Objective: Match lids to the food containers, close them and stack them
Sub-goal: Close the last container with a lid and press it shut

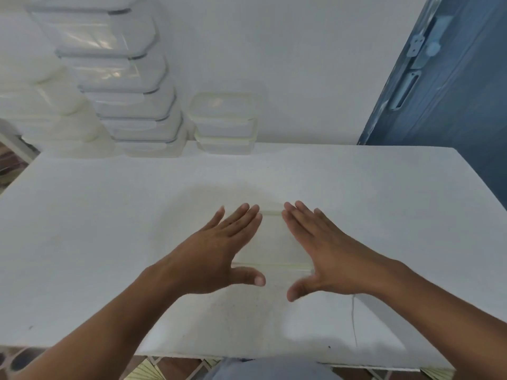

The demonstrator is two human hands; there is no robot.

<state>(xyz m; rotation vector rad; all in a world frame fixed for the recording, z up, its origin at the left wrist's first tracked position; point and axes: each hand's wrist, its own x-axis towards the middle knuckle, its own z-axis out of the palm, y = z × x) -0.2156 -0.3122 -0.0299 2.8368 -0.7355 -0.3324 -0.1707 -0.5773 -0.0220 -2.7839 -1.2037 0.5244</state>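
Clear and rimmed with a pale yellow-green seal, a rectangular lidded food container (271, 238) sits near the middle of the white table (384, 201), its lid on top. The person's two hands are spread over it with straight fingers. The left hand (219, 250) covers its left side and the right hand (326, 250) its right side, palms down, thumbs held out toward each other past the near edge. Neither hand grips anything; both are flat and released. Motion blur hides whether the palms press on the lid or hang just above it.

At the far edge of the table, against the pale wall (274, 50), stand two closed clear containers with yellow-green seals (225, 124), one on top of the other. Just to their left rises a tall, leaning stack of clear glass containers without lids (131, 86). Further left is a pile of white rounded lids (49, 105), blurred at the frame's edge. A blue door (444, 91) stands to the right of the table.
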